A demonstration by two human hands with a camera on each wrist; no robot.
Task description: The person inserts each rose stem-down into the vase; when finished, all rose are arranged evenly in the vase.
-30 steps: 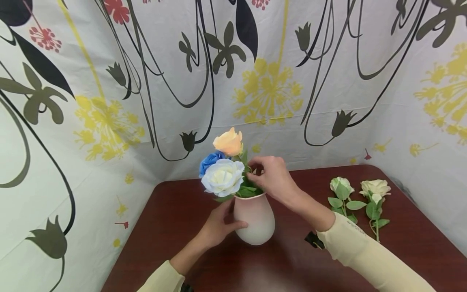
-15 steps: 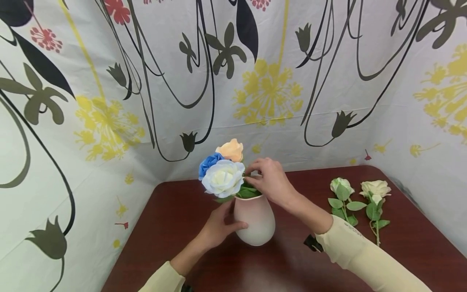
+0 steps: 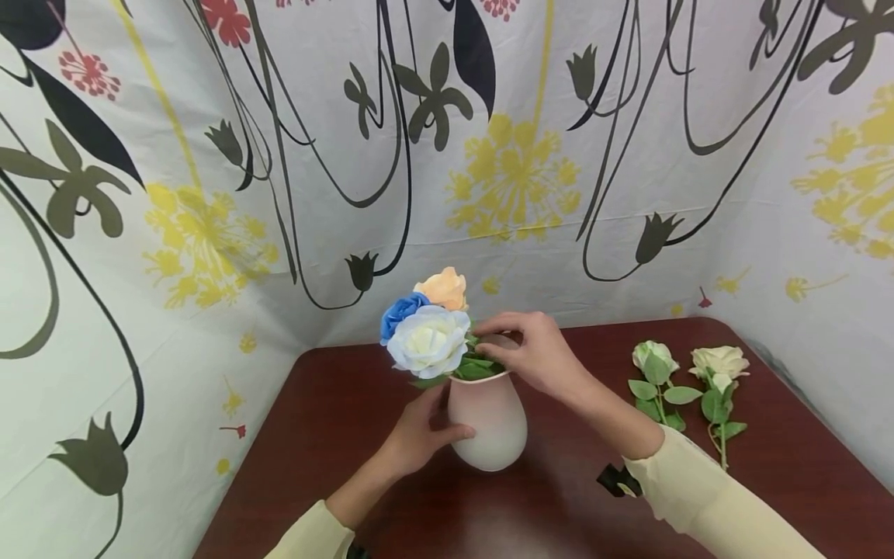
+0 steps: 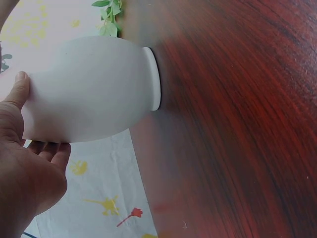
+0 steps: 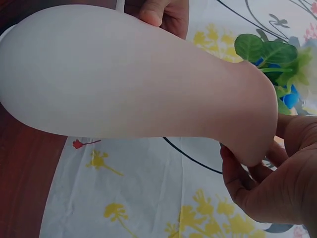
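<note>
The pale pink vase (image 3: 487, 423) stands toward the back left part of the dark wooden table (image 3: 545, 505), well in from its front edge. Three artificial roses sit in it: a white one (image 3: 428, 341) in front, a blue one (image 3: 403, 310) behind it to the left, and a peach one (image 3: 443, 288) at the back.

The left hand (image 3: 417, 436) grasps the vase's belly, thumb across the front and fingers round the far side, steadying it. The right hand (image 3: 534, 353) is at the vase's mouth, fingers curled in among the green leaves (image 3: 473, 366) by the rim; whether it pinches a stem I cannot tell from any view.

I judge the step in hand to be settling the peach rose among the others. Two more cream roses (image 3: 655, 373) (image 3: 718, 373) lie side by side near the table's right edge, apart from the vase. The next move, as I see it, calls for the right hand to come free of the leaves without dragging a stem, while the left hand's grip keeps the vase from tipping.
</note>
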